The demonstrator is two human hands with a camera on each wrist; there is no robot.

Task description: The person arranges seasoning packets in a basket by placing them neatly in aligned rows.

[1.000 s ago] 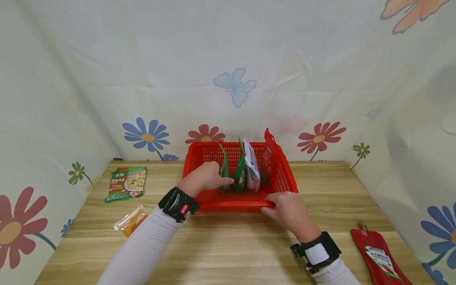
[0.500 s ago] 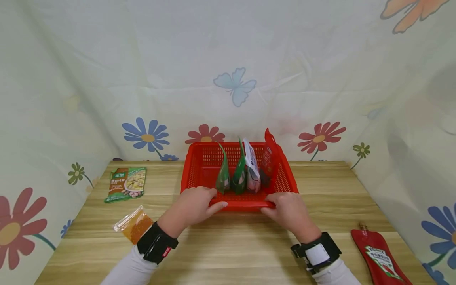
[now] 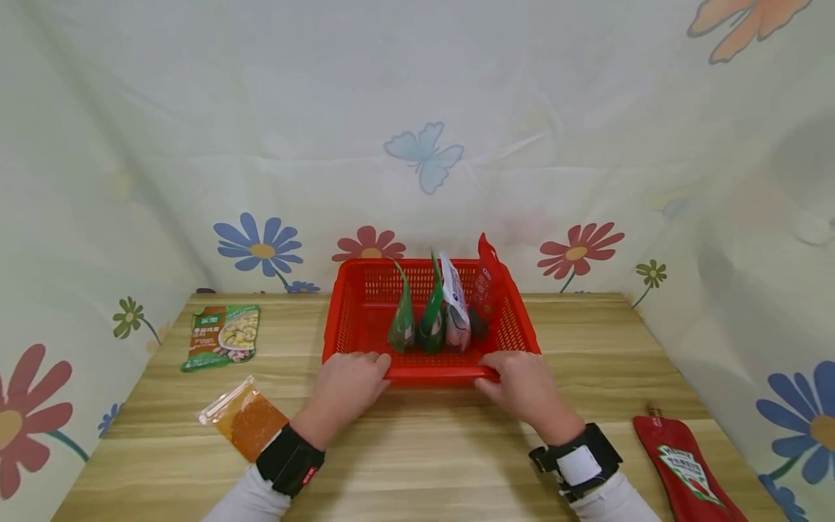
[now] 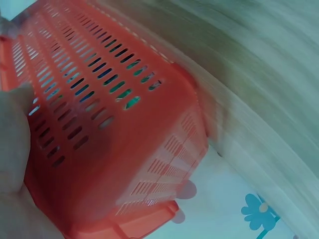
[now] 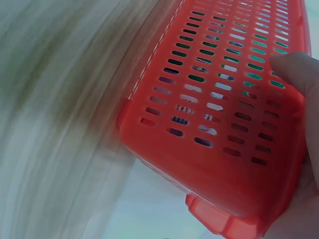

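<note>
At the far middle of the table, the red basket (image 3: 430, 375) is sitting close to the backdrop, and both hands are grasping its near rim: the left hand (image 3: 349, 384) at the left corner, the right hand (image 3: 525, 384) toward the right, each thumb pressing on the outer wall. The step in hand seems to be holding the basket; shifting it would call for an even pull on both sides, since the green packets (image 3: 402, 322), the white packet (image 3: 454, 301) and the red packet (image 3: 487, 283) are standing upright inside. The wood-grain table (image 3: 417, 464) is also bearing a soup packet (image 3: 222, 337) far left, an orange pouch (image 3: 251, 424) nearer left and a ketchup pouch (image 3: 685, 464) near right. Pale flowered cloth (image 3: 496, 80) is hanging behind and along both sides.
</note>
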